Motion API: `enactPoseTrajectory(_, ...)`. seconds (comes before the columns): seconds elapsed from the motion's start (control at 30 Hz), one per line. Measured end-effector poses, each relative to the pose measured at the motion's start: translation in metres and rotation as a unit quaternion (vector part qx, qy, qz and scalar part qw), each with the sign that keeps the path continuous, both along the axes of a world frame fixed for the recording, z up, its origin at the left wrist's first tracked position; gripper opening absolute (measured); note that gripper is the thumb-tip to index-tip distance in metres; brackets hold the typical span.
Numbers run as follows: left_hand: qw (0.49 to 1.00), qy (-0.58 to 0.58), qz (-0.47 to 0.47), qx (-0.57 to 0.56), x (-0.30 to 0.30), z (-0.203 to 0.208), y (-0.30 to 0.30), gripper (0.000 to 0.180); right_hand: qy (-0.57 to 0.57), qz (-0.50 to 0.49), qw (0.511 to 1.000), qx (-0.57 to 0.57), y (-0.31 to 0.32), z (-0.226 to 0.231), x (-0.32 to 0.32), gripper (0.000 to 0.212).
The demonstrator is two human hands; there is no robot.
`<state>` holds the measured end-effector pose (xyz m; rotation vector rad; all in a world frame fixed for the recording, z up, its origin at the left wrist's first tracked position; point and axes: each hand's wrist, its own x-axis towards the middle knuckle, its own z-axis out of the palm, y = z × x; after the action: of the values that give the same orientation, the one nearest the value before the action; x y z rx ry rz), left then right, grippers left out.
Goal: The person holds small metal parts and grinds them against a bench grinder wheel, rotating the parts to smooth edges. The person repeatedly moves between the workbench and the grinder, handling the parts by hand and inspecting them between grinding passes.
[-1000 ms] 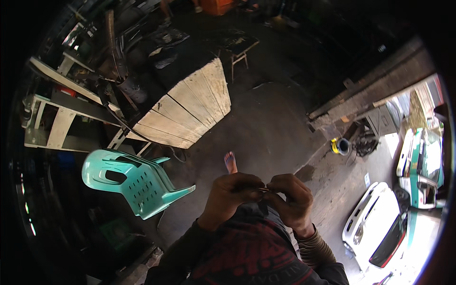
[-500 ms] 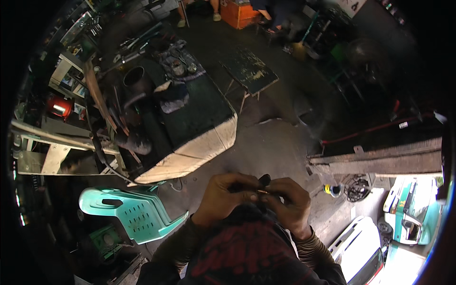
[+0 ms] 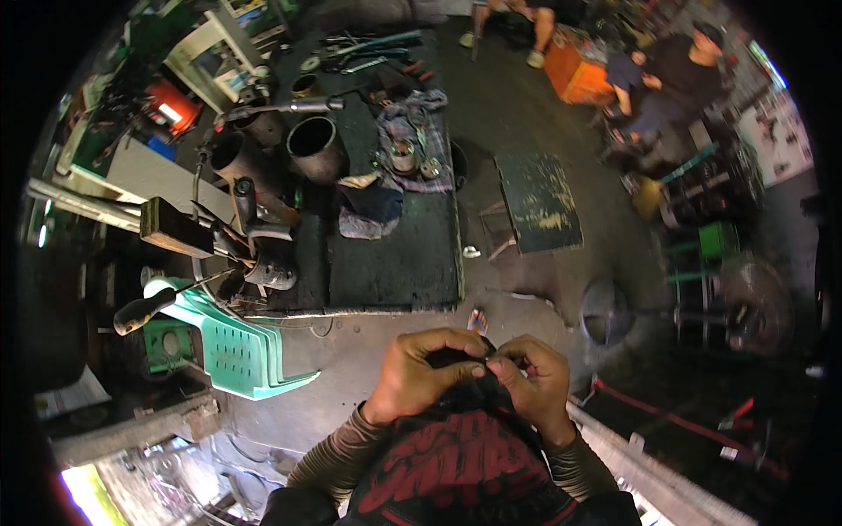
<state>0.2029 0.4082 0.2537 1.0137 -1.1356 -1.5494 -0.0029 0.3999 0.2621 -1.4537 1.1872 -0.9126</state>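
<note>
My left hand (image 3: 427, 375) and my right hand (image 3: 532, 379) meet close in front of my chest. Both are closed in a pinch, thumbs against forefingers, the fingertips nearly touching. Between them is something small and dark, mostly covered by the fingers, and its kind cannot be made out. Just below the hands lies the dark cloth of my shirt (image 3: 460, 465) with red lettering. Beyond the fingertips a foot in a sandal (image 3: 477, 321) shows on the floor.
A dark workbench (image 3: 395, 276) ahead-left carries metal cylinders (image 3: 317, 151), a checked rag (image 3: 419, 123) and wrenches. A stack of turquoise plastic chairs (image 3: 239, 355) stands at its near left. Past it are a low worn table (image 3: 539, 203), an orange box (image 3: 574, 70) and a seated person (image 3: 680, 79).
My view has swung to the right, so the bench now appears straighter and more of the far right side shows. Both hands keep pinching together; the brass-coloured glint between them no longer shows.
</note>
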Motion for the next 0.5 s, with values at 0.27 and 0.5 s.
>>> enactPoseTrajectory(0.27, 0.981, -0.028, 0.153, 0.116, -0.027, -0.008, -0.014, 0.017, 0.016, 0.175, 0.984, 0.018, -0.071, -0.023, -0.012, 0.029)
enactPoseTrajectory(0.5, 0.964, 0.033, 0.247, 0.097, -0.018, -0.006, -0.018, 0.029, -0.038, 0.227, 0.966, 0.121, -0.099, -0.01, 0.009, 0.023)
